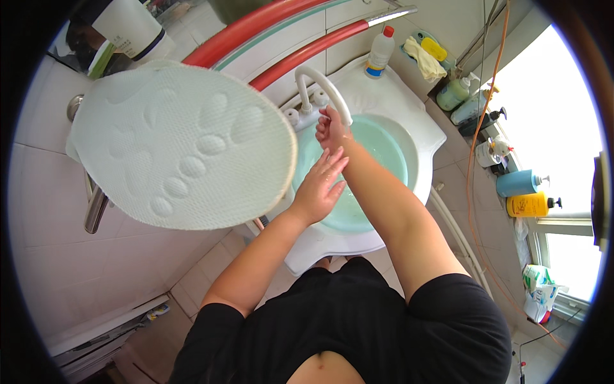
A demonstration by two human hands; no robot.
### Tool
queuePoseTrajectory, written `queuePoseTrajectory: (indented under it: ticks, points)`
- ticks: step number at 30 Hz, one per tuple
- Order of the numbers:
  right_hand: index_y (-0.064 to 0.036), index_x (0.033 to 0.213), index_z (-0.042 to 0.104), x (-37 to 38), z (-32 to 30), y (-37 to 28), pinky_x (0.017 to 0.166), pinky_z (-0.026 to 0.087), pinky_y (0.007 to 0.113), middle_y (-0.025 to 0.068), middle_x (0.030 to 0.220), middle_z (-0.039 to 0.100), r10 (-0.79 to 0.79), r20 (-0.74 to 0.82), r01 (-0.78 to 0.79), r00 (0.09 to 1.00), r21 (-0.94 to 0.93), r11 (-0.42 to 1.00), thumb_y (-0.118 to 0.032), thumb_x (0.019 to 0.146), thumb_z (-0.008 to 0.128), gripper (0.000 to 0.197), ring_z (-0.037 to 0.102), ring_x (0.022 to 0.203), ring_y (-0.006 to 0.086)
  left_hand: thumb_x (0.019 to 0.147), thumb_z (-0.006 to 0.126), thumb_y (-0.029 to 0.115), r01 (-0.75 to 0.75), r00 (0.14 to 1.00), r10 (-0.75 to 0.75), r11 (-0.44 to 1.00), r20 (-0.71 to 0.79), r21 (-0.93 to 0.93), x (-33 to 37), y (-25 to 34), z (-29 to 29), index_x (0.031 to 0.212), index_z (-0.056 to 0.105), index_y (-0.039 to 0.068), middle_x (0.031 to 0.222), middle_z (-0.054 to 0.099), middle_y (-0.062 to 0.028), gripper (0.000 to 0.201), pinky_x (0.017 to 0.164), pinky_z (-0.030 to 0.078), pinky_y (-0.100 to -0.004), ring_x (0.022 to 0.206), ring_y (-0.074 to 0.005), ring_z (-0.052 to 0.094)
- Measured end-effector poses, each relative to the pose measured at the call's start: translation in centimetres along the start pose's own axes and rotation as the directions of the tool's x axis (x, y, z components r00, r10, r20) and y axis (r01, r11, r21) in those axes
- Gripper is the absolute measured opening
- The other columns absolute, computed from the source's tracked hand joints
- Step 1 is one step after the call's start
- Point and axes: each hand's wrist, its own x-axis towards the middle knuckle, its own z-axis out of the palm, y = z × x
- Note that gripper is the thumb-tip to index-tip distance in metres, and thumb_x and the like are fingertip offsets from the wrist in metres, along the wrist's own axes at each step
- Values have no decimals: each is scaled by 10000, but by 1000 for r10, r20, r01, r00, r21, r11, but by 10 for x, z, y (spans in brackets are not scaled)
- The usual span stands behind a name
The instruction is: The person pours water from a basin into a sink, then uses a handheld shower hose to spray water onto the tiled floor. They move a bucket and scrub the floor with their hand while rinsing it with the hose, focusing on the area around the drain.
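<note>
My left hand is open, fingers stretched out, its fingertips at my right wrist. My right hand is beside the end of the white curved faucet, with its fingers curled in and nothing visible in them. Both are over a pale green basin holding what looks like clear water. That basin sits in a white washbasin. Part of its inside is hidden behind my right forearm.
A white foot-shaped textured mat hangs large at the left. Red rails run behind the faucet. A red-capped bottle stands on the washbasin's back corner. Several bottles, including a blue bottle and a yellow bottle, line the windowsill.
</note>
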Motion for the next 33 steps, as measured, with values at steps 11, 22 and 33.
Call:
queuePoseTrajectory:
  ticks: [11,22,33]
  points:
    - [-38,1195,388,-92,-10,-43,917,340,388,129,1161,449,130,304,-238,944,352,905,-391,870,326,484,423,1077,264,883,281,367,156,967,-70,921,-243,357,81,-80,57,1154,469,128,1070,532,-124,407,905,165,-550,1022,-317,468]
    - [-59,1142,468,-114,-164,-45,854,377,361,146,1154,455,-240,-168,-62,956,-916,397,-216,785,512,393,458,1035,277,772,517,162,483,872,-450,853,-190,197,22,-94,78,990,538,38,1133,476,-152,252,881,357,-350,1079,-300,423]
    - [-103,1255,333,-103,-156,-109,828,405,370,238,996,529,-216,-170,-197,962,-974,-111,-77,697,504,585,510,958,349,776,520,144,794,454,-830,542,-325,-276,-55,-66,46,1129,416,-14,1037,512,-175,401,830,388,-358,974,-249,490]
